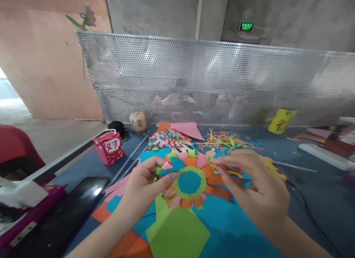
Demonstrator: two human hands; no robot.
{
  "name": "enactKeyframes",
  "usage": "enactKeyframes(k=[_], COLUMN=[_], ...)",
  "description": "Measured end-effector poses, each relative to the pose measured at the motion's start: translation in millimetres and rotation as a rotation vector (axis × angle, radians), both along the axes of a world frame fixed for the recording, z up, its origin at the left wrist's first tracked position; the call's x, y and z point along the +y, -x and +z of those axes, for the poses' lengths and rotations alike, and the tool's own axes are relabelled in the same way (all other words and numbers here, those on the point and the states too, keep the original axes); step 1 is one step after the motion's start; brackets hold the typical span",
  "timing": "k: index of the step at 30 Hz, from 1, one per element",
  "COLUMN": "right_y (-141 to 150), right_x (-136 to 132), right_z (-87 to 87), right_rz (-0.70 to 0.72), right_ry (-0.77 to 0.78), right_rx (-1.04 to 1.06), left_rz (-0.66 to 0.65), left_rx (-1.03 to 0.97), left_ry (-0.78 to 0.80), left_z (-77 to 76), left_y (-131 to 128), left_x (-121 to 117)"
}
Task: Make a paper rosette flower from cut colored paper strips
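Observation:
A paper flower [189, 182] with a blue centre, a green fringed ring and orange, pink, green and blue petals is held up over the table. My left hand [148, 184] pinches its left edge, thumb on the front by a blue petal. With thumb and index finger together, my right hand [249, 180] touches the flower's upper right edge; whether a petal is between those fingertips cannot be made out. Beneath lie green paper [177, 235] and blue paper [230, 228]. Partly behind my right hand are red and yellow handles and a yellow glue gun [273, 168].
Behind the flower are a heap of fringed paper pieces [170, 138] and loose paper scraps [222, 138]. A pink box [109, 147], a black phone-like slab [66, 213] and a purple power strip [33, 213] stand left. A perforated metal screen [194, 76] closes the back; a yellow roll [281, 121] stands right.

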State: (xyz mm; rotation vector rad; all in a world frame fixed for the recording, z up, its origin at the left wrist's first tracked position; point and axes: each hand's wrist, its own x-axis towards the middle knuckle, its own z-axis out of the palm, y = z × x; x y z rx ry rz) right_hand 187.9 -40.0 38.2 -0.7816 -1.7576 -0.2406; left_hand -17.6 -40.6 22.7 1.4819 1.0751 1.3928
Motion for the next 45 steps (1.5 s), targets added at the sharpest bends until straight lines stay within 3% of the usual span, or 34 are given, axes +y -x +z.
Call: enactKeyframes(k=[10, 15, 20, 30, 33, 37, 45], right_y=[-1.3, -2.9, -4.7, -7.9, -11.1, -12.7, -11.9], right_x=[5.6, 3.7, 4.5, 13.3, 17.5, 23.6, 29.4], right_z=[-2.1, 0.0, 2.8, 0.9, 1.8, -0.4, -6.3], right_rz=[-0.125, -0.076, -0.076, -0.108, -0.125, -0.074, -0.004], right_ry=[0.043, 0.130, 0.228, 0.229, 0.182, 0.244, 0.337], right_rx=[-0.189, -0.143, -0.048, 0.018, -0.057, -0.198, -0.268], left_rz=[-0.027, 0.021, 0.037, 0.024, 0.084, 0.156, 0.129], left_rx=[0.049, 0.194, 0.231, 0.089, 0.022, -0.088, -0.114], left_ry=[-0.009, -0.121, -0.125, -0.037, 0.011, 0.088, 0.115], left_z=[-6.2, -9.8, -7.1, -4.0, -2.0, 0.6, 0.0], left_y=[2.8, 5.3, 4.8, 4.3, 6.1, 9.0, 11.2], left_x=[-1.4, -0.9, -1.2, 0.9, 3.9, 8.3, 10.4])
